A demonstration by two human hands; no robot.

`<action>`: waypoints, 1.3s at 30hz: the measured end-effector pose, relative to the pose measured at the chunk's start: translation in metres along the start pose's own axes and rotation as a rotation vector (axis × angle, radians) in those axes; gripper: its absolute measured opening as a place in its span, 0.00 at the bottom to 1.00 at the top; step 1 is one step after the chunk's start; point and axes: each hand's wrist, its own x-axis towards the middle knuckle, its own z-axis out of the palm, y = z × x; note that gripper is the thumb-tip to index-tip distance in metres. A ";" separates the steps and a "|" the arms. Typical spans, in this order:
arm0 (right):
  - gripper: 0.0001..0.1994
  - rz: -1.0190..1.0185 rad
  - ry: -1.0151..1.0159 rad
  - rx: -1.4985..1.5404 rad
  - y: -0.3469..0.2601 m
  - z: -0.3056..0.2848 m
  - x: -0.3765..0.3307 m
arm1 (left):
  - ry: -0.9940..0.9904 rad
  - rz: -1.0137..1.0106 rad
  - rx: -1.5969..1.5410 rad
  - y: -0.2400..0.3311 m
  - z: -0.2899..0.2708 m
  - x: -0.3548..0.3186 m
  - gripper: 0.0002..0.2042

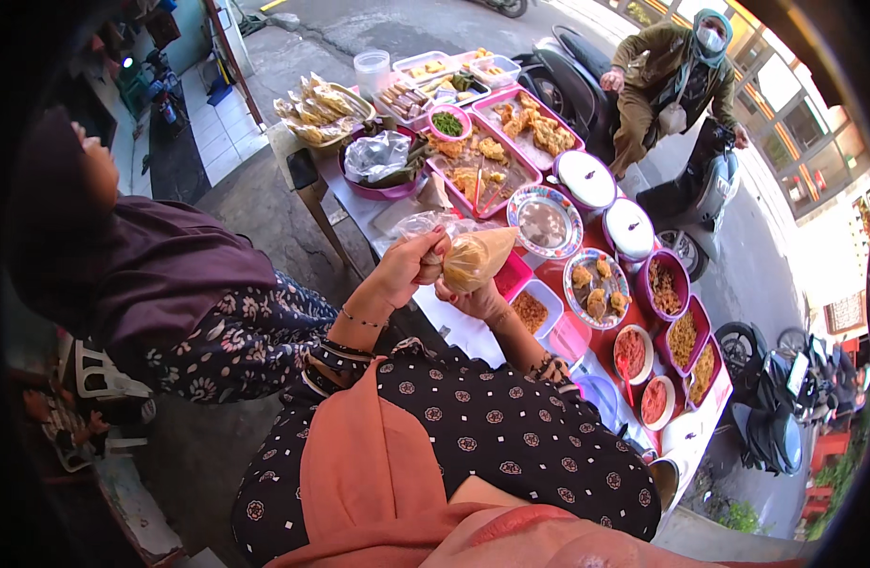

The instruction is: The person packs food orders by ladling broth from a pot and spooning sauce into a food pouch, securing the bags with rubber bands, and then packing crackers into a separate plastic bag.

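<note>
A clear plastic bag filled with yellow-brown sauce [479, 258] is held up in front of my chest, bulging and tilted to the right. My left hand [404, 273] is closed around the gathered neck of the bag, and loose clear plastic rises behind the fingers. Just below it, my right hand [479, 301] grips the same bag at its tied-in part; some of its fingertips are hidden behind the bag. Both hands are above the near edge of a food table [473, 343].
Fried food fills a pink tray [541, 128]. Beyond the bag are a patterned plate [545, 221], lidded pots [586, 179] and bowls of red sauce [632, 354]. A person in a dark purple head covering [184, 260] is at my left; a masked person [676, 80] sits on a scooter across the table.
</note>
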 end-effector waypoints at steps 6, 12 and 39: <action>0.06 -0.295 0.152 -0.538 -0.016 0.058 0.001 | -0.361 0.188 -0.253 0.033 -0.011 -0.022 0.20; 0.06 -0.603 -0.215 -1.718 -0.077 0.073 0.040 | -0.271 0.336 0.076 0.046 -0.003 -0.015 0.19; 0.21 -0.030 0.155 0.028 -0.034 -0.009 -0.031 | -0.099 0.014 0.116 -0.052 -0.029 0.012 0.19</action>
